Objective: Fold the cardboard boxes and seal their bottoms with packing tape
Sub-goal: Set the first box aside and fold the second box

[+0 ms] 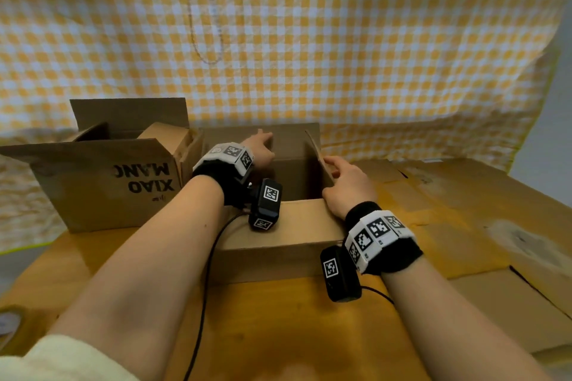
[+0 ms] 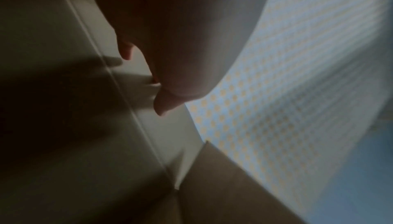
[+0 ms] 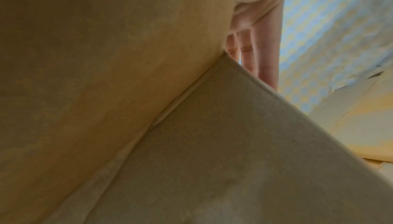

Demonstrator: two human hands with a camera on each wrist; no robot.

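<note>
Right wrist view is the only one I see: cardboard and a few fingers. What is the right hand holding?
Observer: The right hand pinches the right flap of the open box in front of the person.
Operator: And where is the left hand?
Observer: The left hand reaches over the box and touches its far wall with straight fingers.
Operator: Is another box there?
Observer: Yes, a printed box stands to the left of it, also open on top.
</note>
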